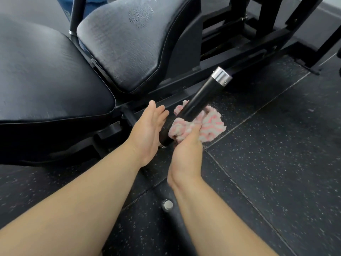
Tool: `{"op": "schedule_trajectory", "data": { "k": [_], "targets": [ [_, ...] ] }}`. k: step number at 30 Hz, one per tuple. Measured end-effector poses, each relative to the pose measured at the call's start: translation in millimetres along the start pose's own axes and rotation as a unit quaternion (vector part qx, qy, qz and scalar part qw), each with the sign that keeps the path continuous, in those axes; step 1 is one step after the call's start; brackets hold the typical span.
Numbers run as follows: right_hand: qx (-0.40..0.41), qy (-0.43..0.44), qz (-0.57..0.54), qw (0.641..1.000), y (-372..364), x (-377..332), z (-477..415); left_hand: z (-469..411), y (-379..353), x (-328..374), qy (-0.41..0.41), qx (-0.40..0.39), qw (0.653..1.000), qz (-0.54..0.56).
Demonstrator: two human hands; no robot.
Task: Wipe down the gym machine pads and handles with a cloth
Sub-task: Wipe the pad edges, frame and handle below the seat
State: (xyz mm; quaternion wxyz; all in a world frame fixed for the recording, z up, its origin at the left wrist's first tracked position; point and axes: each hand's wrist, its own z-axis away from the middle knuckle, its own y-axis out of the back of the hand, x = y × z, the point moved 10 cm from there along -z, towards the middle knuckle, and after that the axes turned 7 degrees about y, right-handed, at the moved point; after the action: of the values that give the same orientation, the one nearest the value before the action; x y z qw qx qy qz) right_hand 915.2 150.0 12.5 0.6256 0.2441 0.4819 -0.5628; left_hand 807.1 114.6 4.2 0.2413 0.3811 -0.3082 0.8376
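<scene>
A black machine handle [201, 95] with a silver end cap slants up to the right at mid-frame. My right hand [186, 154] grips a pink-and-white fluffy cloth [212, 126], wrapped round the lower part of the handle. My left hand [147, 130] hovers just left of the handle's lower end with straight fingers and holds nothing. A black seat pad [46, 80] fills the left. A grey-sheened back pad [125, 43] with a spot of droplets rises behind it.
The black steel machine frame [258, 43] runs along the floor behind the handle and rises at the top right. Below my right wrist lies a second black bar with a silver cap [167, 205]. Speckled black rubber floor tiles [276, 163] spread to the right. A blue object [64, 4] shows at the top left.
</scene>
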Motion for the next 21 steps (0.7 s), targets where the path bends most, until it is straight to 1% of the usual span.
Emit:
{"op": "schedule_trajectory", "data": {
  "k": [2,3,4,6,8,10,11,13,16,18,19,20,21],
  "targets": [
    [-0.020,-0.001,0.079,0.997,4,21,10,0,-1,-1,0.008,0.005,1.000,0.002],
    [-0.033,0.002,0.098,0.995,4,30,15,1,-3,-1,0.008,0.007,1.000,-0.002],
    [-0.043,0.012,0.099,0.994,3,31,17,3,-2,-1,0.006,0.012,1.000,-0.009],
    [-0.031,0.052,0.080,0.995,8,9,9,4,-2,-1,-0.002,0.018,1.000,-0.023],
    [0.010,0.138,0.058,0.989,25,-35,-3,4,-2,-2,-0.009,0.023,0.999,-0.032],
    [0.020,0.239,0.044,0.970,36,-77,-6,6,-2,-2,-0.016,0.026,0.999,-0.043],
    [0.010,0.279,0.058,0.958,34,-89,-3,6,-3,-1,-0.021,0.024,0.999,-0.043],
    [-0.011,0.323,0.130,0.937,21,-88,4,7,-6,0,-0.025,0.019,0.999,-0.030],
    [-0.038,0.312,0.226,0.922,12,-43,10,8,-7,-2,-0.016,0.011,1.000,-0.007],
    [-0.084,0.282,0.294,0.909,11,-3,12,9,-7,-2,-0.011,0.014,1.000,-0.023],
    [-0.093,0.266,0.314,0.907,14,8,14,10,-6,-2,-0.014,0.019,0.999,-0.035],
    [-0.086,0.253,0.302,0.915,19,6,10,11,-6,-2,-0.018,0.021,0.999,-0.044],
    [-0.054,0.257,0.269,0.927,26,-11,5,10,-8,-1,-0.020,0.017,0.999,-0.047]
  ]
}}
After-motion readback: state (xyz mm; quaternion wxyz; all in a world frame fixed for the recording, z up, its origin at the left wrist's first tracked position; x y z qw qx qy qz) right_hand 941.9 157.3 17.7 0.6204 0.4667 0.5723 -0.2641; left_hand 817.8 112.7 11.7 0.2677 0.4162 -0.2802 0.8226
